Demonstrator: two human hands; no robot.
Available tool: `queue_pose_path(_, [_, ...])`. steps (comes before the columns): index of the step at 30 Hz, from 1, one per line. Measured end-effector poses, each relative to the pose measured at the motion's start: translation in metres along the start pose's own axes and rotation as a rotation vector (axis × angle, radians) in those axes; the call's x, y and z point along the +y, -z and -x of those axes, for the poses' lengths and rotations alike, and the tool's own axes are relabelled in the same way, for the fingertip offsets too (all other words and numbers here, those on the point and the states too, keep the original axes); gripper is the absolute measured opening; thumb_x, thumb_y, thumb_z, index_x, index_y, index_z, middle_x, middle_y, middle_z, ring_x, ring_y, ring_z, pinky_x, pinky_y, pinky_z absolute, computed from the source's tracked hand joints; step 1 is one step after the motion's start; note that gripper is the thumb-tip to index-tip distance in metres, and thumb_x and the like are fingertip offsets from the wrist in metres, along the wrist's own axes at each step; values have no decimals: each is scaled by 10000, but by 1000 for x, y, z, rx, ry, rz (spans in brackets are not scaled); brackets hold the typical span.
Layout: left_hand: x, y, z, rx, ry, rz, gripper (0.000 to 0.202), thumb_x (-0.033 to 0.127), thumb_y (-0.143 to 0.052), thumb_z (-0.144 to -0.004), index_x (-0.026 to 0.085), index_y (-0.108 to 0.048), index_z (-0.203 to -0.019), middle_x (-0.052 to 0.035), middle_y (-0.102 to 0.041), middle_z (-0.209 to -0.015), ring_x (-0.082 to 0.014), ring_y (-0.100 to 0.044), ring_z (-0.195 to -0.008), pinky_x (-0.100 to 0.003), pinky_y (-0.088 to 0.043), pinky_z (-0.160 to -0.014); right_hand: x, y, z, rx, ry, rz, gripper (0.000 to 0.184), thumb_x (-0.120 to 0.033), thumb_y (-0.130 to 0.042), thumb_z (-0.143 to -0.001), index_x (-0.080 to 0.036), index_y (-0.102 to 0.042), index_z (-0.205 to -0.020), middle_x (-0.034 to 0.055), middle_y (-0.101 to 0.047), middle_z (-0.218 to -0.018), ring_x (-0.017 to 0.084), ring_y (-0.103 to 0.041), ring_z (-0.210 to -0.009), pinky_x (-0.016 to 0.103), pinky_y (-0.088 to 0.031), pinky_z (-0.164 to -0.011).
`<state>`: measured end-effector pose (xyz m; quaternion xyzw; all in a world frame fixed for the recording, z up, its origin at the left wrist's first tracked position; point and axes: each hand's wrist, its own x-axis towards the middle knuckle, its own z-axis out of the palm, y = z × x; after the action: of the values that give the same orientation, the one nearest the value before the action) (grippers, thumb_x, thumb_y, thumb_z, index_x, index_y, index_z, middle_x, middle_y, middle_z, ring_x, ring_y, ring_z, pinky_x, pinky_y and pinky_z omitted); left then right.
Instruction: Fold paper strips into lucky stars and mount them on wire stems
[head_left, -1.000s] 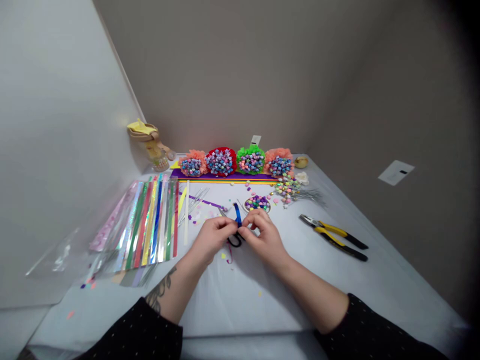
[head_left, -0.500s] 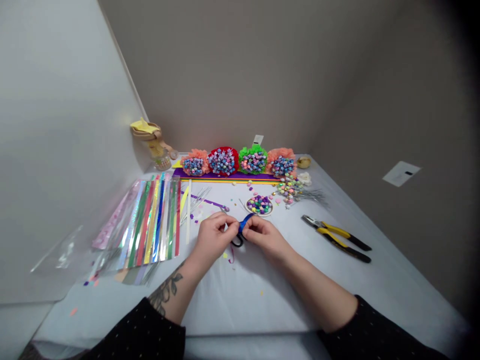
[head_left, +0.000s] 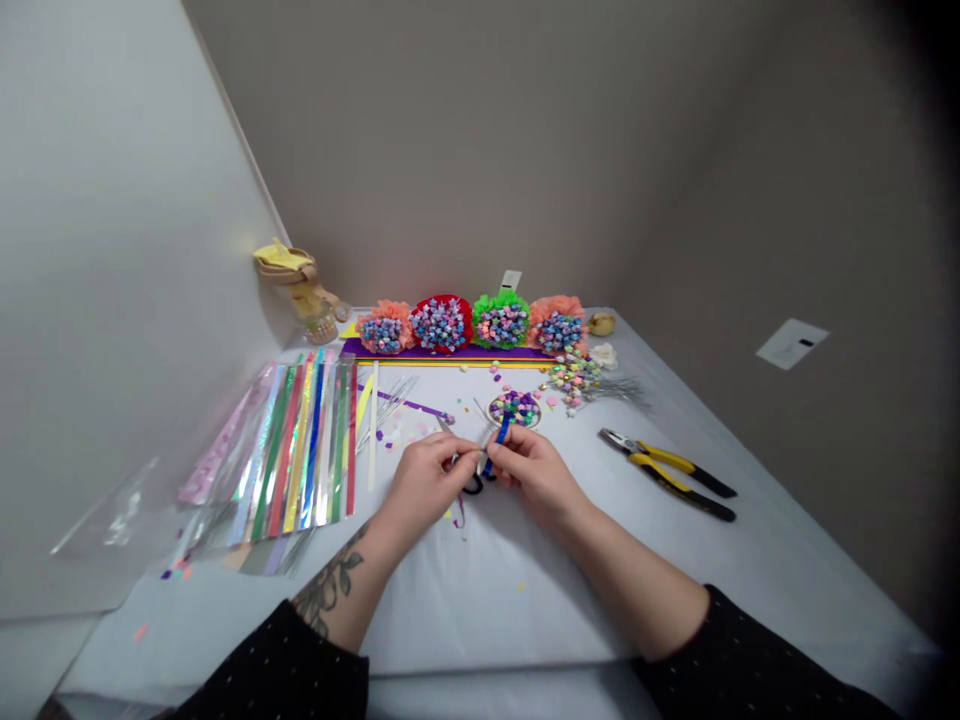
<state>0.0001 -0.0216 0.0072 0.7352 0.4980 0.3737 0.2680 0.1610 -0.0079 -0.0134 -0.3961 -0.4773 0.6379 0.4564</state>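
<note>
At the table's [head_left: 480,600] near centre, the left hand [head_left: 426,482] is closed around small black-handled scissors [head_left: 472,486]. The right hand [head_left: 535,475] pinches a blue foil strip [head_left: 499,446] between its fingertips, apparently steadying it beside the blades.

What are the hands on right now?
Right hand pinching blue strip. Left hand on black-handled scissors. Dish of paper stars just ahead.

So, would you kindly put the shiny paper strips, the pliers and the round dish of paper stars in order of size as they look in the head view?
1. Shiny paper strips
2. Pliers
3. Round dish of paper stars

The dish lies farther away, so its rank below the pliers is unsure.
</note>
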Motion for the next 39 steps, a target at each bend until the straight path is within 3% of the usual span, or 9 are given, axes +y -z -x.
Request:
queue_pose_path(5, [1, 0, 0, 32, 39, -38, 138, 183, -545, -802, 188, -676, -759, -4, -665, -708, -133, -574, -659, -241, -421, -635, 1, 1, 0, 6, 12, 29, 222, -357, -675, -741, -169, -566, -700, -50, -468, -512, 77, -375, -455, 219, -270, -459])
queue_pose_path(15, [4, 1, 1, 28, -32, -66, 139, 164, -526, -816, 187, -643, -745, -3, -634, -727, -136, -569, -715, -244, -412, -675, 3, 0, -2, -25, 11, 69, 244, -377, -668, -736, -163, -561, -685, -53, -459, -509, 86, -376, -472, 232, -266, -487])
queue_pose_path(23, [3, 1, 1, -61, -17, -104, 146, 187, -492, -818, 187, -618, -746, -14, -616, -751, -158, -558, -756, -263, -404, -706, 4, 1, -2, -5, -27, 53, 260, -380, -681, -721, -159, -564, -647, -49, -469, -486, 89, -382, -457, 234, -272, -483])
queue_pose_path(26, [2, 0, 1, -117, 49, -11, 138, 183, -495, -789, 183, -607, -708, -5, -609, -722, -149, -548, -711, -253, -402, -673, 1, 3, -2, 83, 12, 39, 288, -371, -691, -719, -170, -521, -602, -55, -447, -466, 85, -363, -455, 232, -264, -481])
queue_pose_path(32, [5, 0, -3, -184, 344, 359, 120, 221, -509, -735, 153, -574, -660, 5, -560, -626, -127, -514, -602, -229, -395, -587, -3, 7, -5, 245, 42, -139, 296, -411, -711, -698, -175, -538, -653, -61, -414, -498, 79, -331, -458, 224, -250, -464])
queue_pose_path(36, [8, 5, -5, -149, 387, 467, 96, 206, -533, -699, 151, -568, -629, 11, -547, -604, -116, -500, -586, -222, -397, -579, -2, 7, -3, 45, -32, -161, 294, -407, -735, -669, -152, -653, -791, -27, -509, -575, 87, -401, -499, 226, -306, -487])
queue_pose_path(39, [8, 6, -4, -139, 401, 489, 111, 223, -547, -710, 148, -574, -633, -2, -570, -620, -121, -519, -602, -228, -409, -593, 0, 6, 0, -109, -15, -92, 257, -335, -768, -646, -166, -685, -821, 8, -622, -707, 112, -506, -605, 245, -390, -594])
